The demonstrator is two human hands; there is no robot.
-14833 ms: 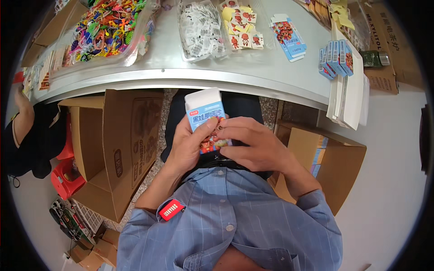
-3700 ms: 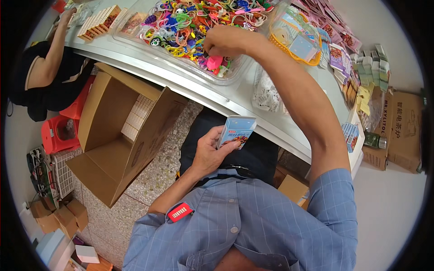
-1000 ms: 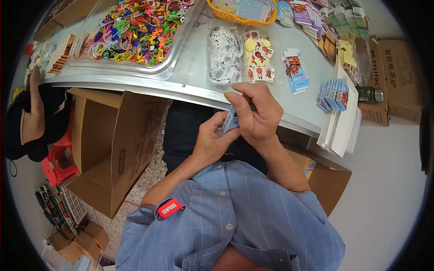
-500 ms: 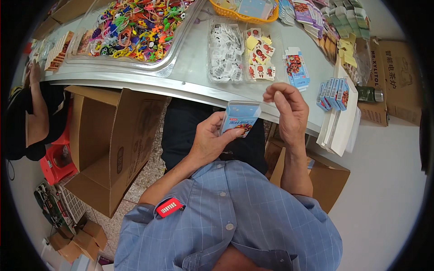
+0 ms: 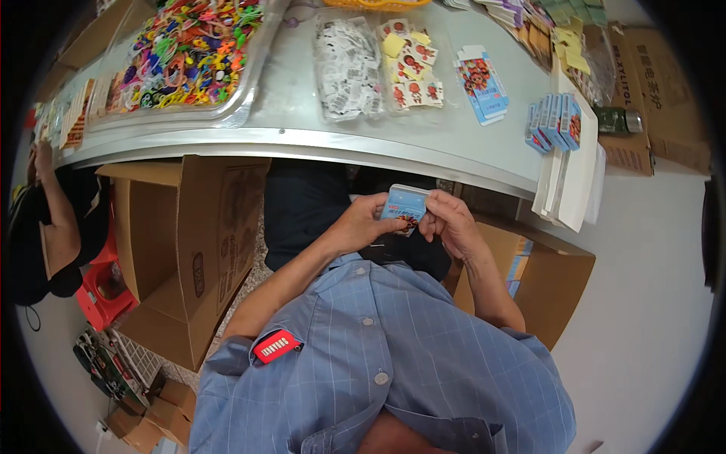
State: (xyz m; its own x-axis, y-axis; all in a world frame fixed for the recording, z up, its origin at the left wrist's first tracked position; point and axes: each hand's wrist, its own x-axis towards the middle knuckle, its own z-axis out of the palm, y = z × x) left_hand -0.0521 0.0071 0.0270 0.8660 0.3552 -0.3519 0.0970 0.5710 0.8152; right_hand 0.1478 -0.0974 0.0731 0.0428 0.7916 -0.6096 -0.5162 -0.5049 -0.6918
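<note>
My left hand (image 5: 357, 227) holds a small light-blue cardboard box (image 5: 406, 203) with a colourful picture on its front, over my lap just below the table edge. The thumb lies across the front and the fingers are behind. At the box's upper right corner, the bent fingers of my right hand (image 5: 451, 227) pinch its top edge. Whether anything is inside the box cannot be seen. On the table beyond lie flat blue cartons (image 5: 482, 85), next to small white packets (image 5: 349, 72) and cards with red cartoon figures (image 5: 414, 68) in clear trays.
A clear tray (image 5: 240, 112) of colourful small toys stands at the left. Several filled-out blue boxes (image 5: 558, 121) sit on a white ledge (image 5: 561, 185) at the right. Open cardboard boxes stand left (image 5: 189, 250) and right (image 5: 556, 280) of my legs. Another person's arm (image 5: 59, 204) shows far left.
My right hand has come down and inward from beside the box to its top right corner. The box's top flap, raised before, now looks folded down. The view has shifted slightly.
</note>
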